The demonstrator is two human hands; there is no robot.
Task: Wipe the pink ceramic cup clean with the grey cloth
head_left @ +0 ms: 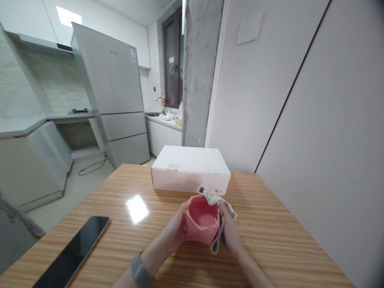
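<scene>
A pink bowl (201, 234) with an angular, faceted rim is tilted toward me over the table, its hollow facing up. My left hand (177, 227) grips its left side, fingers wrapped behind the wall. On the opposite side, my right hand (230, 230) presses a light grey cloth (216, 199) against the rim and outer wall. One end of the cloth hangs below the bowl, and another reaches over the back rim. The fingertips of both hands are partly hidden by the bowl and cloth.
A white box (189, 160) lies behind the bowl on the wood-grain table (126, 256). A black phone (75, 252) rests at the left. Beyond the table are a grey fridge (111, 80), a sink counter and a bare concrete pillar (198, 80); a white wall (255, 100) runs along the right.
</scene>
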